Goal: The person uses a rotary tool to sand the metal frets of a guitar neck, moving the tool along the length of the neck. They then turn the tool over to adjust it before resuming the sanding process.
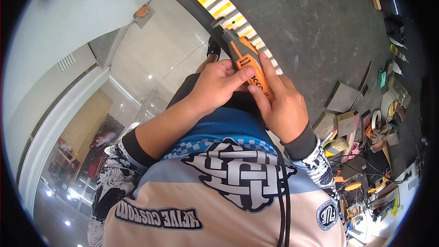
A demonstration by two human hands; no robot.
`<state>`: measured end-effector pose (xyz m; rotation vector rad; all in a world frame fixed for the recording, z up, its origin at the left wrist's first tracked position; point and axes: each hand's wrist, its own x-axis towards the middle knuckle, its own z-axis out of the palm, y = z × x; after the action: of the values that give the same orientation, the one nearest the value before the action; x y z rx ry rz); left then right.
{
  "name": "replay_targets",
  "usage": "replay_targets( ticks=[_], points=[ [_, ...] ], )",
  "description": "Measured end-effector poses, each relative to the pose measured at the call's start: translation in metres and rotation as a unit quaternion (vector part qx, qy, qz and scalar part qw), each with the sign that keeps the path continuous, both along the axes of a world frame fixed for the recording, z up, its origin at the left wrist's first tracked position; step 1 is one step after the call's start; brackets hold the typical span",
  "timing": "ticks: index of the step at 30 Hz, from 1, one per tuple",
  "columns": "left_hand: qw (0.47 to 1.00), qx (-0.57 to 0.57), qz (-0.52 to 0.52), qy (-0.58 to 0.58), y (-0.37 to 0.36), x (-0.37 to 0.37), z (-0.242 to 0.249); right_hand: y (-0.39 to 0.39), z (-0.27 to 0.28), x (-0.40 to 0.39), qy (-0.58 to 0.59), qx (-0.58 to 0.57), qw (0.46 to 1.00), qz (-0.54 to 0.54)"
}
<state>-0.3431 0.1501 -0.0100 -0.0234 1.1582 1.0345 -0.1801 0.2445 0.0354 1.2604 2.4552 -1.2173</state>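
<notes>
One rotary tool (250,66), one guitar neck (228,14) — neck along the edge of the dark surface (297,23), headstock with two holes in view. Left hand (217,84) pinches the tool's body, thumb on top; right hand (286,107) grips its rear, fingers bent. Tool and hands hide part of the neck. Wood scraps (343,97) heaped at right. Two black cords (284,192) over the shirt (183,192). Lettering: "GCO" on tool, partly covered; "XFIVE CUSTOM" on shirt, inverted.
</notes>
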Motion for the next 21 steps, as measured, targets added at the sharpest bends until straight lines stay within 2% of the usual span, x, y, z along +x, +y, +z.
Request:
replay_targets(
  ticks=[21],
  points=[
    [1.000,0.001,0.012,-0.015,0.0048,0.0003,0.0000,0.0045,0.0020,0.0005,-0.004,-0.008,1.000,-0.004]
  ],
)
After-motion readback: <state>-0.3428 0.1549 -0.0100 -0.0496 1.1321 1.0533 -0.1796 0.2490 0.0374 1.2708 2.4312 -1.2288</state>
